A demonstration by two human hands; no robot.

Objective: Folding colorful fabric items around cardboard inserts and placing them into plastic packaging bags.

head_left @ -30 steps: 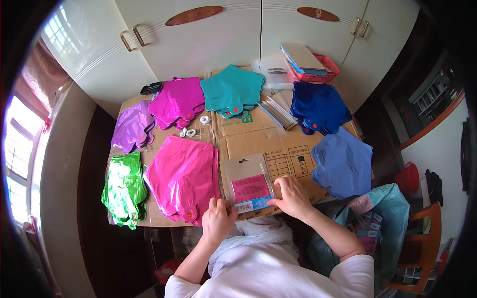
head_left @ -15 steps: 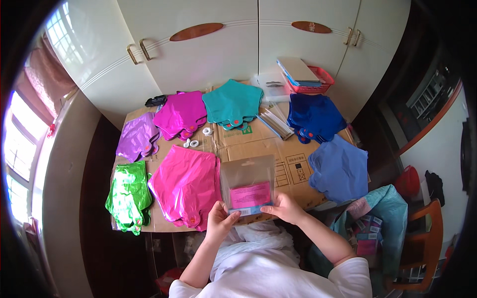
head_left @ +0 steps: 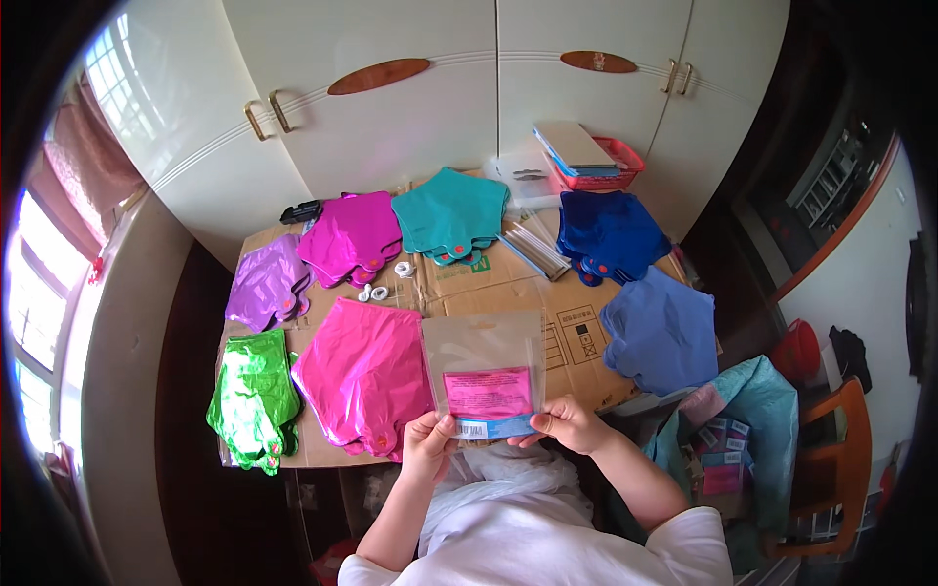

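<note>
A clear plastic pouch (head_left: pixel 483 342) is held up over the table's near edge, with a pink folded piece (head_left: pixel 487 393) showing inside. A blue strip with a barcode (head_left: pixel 472 428) runs along its bottom. My left hand (head_left: pixel 426 445) pinches the lower left corner, thumb in front. At the lower right corner, my right hand (head_left: pixel 569 427) grips the pouch the same way. Just left of the pouch lies a stack of shiny pink star-shaped foil sheets (head_left: pixel 362 371); the pouch overlaps its right edge.
On the cardboard-covered table (head_left: pixel 469 293) lie more foil stacks: green (head_left: pixel 252 396), lilac (head_left: pixel 264 283), magenta (head_left: pixel 352 234), teal (head_left: pixel 451 215), dark blue (head_left: pixel 614 234) and light blue (head_left: pixel 660 332). White ribbon rolls (head_left: pixel 379 293), thin sticks (head_left: pixel 532 249) and a red basket (head_left: pixel 625 156) are there too. A teal sack (head_left: pixel 772 420) holds packets.
Both hands still hold the pouch, which has come slightly closer and shows larger, its pink contents plainer. The whole view has shifted a little.
</note>
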